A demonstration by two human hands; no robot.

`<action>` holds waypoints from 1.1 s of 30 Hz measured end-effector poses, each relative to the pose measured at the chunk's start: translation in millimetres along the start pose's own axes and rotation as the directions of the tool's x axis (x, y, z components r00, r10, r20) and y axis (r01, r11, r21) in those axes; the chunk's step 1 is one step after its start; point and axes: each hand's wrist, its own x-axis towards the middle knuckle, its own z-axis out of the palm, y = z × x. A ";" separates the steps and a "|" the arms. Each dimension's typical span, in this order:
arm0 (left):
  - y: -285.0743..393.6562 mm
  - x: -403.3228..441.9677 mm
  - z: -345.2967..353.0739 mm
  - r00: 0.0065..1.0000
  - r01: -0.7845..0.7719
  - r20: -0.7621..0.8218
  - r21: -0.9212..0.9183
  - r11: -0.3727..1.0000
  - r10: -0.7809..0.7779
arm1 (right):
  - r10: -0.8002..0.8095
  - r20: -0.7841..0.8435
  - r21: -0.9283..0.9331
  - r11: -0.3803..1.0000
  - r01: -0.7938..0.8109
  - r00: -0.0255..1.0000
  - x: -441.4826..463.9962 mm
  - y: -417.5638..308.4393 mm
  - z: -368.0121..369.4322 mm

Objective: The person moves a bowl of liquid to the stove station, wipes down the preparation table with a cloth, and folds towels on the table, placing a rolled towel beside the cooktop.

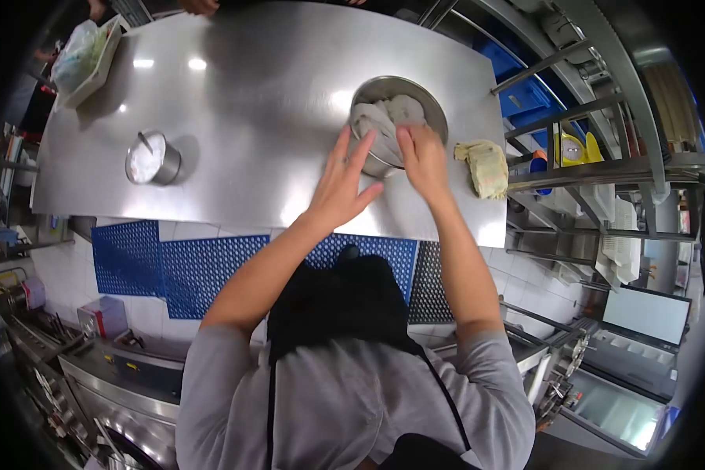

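Observation:
A round metal pot (437, 111) stands on the steel table, with a wet-looking greyish-white cloth (380, 124) bunched inside it. My left hand (343, 182) is at the pot's near left side, fingers spread and nothing held. Over the pot's near right rim, my right hand (424, 160) has its fingers bent together at the cloth's edge; its fingertips touch the cloth, and the grip is partly hidden. To the right of the pot lies a folded yellowish cloth (487, 168).
On the table's left stands a small metal container (168, 162) of white stuff with a spoon handle in it. A white basket (98, 77) with plastic bags sits at the far left corner. Metal racks (595, 168) line the right. Another person's hand (201, 6) shows at the far edge.

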 end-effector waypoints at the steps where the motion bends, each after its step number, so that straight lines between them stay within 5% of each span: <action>1: 1.4 2.6 8.0 0.999 0.036 -0.027 0.036 0.999 -0.035 | 0.022 0.062 -0.082 0.996 -0.017 0.998 13.4 -2.5 4.8; 2: 3.2 5.2 16.2 0.998 0.055 -0.046 0.069 0.996 -0.052 | 0.057 0.105 -0.171 0.985 -0.038 0.993 24.6 -6.1 11.9; 4: -16.4 4.9 30.8 0.988 -0.064 -0.141 -0.028 0.998 0.059 | -0.020 0.337 -0.403 0.901 0.163 0.941 31.3 -3.7 32.1; 6: -17.7 -5.3 34.1 0.986 -0.077 -0.152 -0.052 0.996 0.069 | -0.024 0.353 -0.344 0.926 0.154 0.935 36.0 -3.9 41.4; 9: -9.4 -10.9 35.7 0.983 0.067 -0.165 -0.077 0.995 -0.079 | 0.117 0.396 -0.038 0.993 -0.112 0.911 37.9 -3.4 21.4; 10: -9.8 -5.6 40.0 0.982 0.068 -0.174 -0.046 0.997 -0.075 | 0.205 0.293 0.252 0.926 -0.283 0.934 36.6 -0.1 13.4; 12: -17.3 -2.9 46.3 0.975 0.113 -0.196 0.031 0.993 -0.105 | 0.438 0.233 0.757 0.479 -0.445 0.868 21.1 7.7 -3.3; 14: -8.7 13.4 51.3 0.980 0.116 -0.170 0.065 0.991 -0.103 | 0.434 0.258 0.923 0.155 -0.353 0.863 23.3 -2.2 -57.3; 15: -3.8 25.9 55.8 0.984 0.127 -0.133 0.066 0.990 -0.117 | 0.399 0.177 0.960 0.132 -0.248 0.899 24.4 9.7 -73.7; 18: 6.2 66.8 83.9 0.994 0.095 -0.067 0.092 0.991 -0.089 | 0.422 0.110 0.993 -0.013 -0.116 0.900 13.6 53.2 -135.6; 19: 9.5 83.6 92.7 0.997 0.073 -0.036 0.101 0.992 -0.070 | 0.280 0.102 0.989 -0.132 -0.067 0.954 3.5 71.9 -155.9; 21: 11.4 112.8 115.0 0.999 0.046 -0.003 0.109 0.993 -0.046 | 0.189 0.070 0.993 -0.112 -0.050 0.979 -28.0 110.0 -195.2; 23: 11.5 143.2 140.8 1.000 0.025 -0.005 0.106 0.994 -0.025 | 0.317 0.047 0.995 -0.103 -0.015 0.947 -68.2 94.8 -219.2; 25: 11.4 178.6 170.5 0.997 -0.032 -0.060 0.082 0.996 0.037 | 0.367 0.090 0.963 -0.269 0.013 0.926 -101.8 82.7 -232.6; 29: 11.4 214.7 186.7 0.999 0.040 0.026 0.121 0.992 -0.044 | 0.232 0.167 0.939 -0.333 -0.083 0.958 -141.6 98.7 -218.1; 32: 33.0 199.3 186.5 0.983 0.034 -0.183 0.116 0.993 -0.013 | 0.391 0.306 0.928 -0.327 -0.180 0.868 -161.8 85.0 -207.9; 33: 34.9 186.8 177.2 0.999 -0.039 -0.017 -0.094 0.995 0.038 | 0.402 0.309 0.928 -0.326 -0.181 0.862 -158.2 76.8 -202.2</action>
